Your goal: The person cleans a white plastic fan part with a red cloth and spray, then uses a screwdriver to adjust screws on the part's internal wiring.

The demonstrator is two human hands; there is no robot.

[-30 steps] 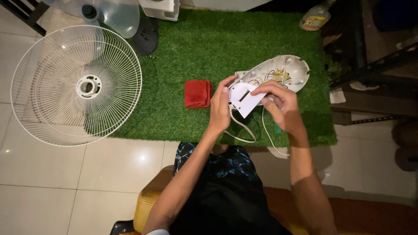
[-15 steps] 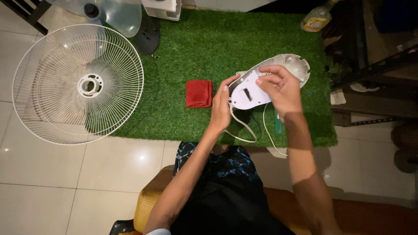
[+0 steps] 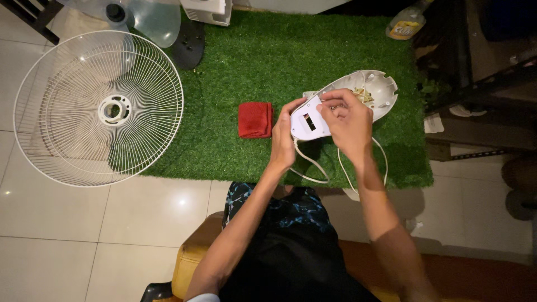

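Both hands work over the green mat (image 3: 335, 50): left hand (image 3: 282, 137) grips the white fan housing (image 3: 335, 106) at its near end, right hand (image 3: 347, 120) pinches inside it, likely mid-disassembly; next likely needs a steady hold, freeing 1 wire

Red cloth (image 3: 255, 119) and fan grille (image 3: 99, 108) block leftward.

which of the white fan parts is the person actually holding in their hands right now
The white oval housing over the green mat, gripped by the left hand and right hand. The round wire guard lies untouched on the floor tiles, far left.
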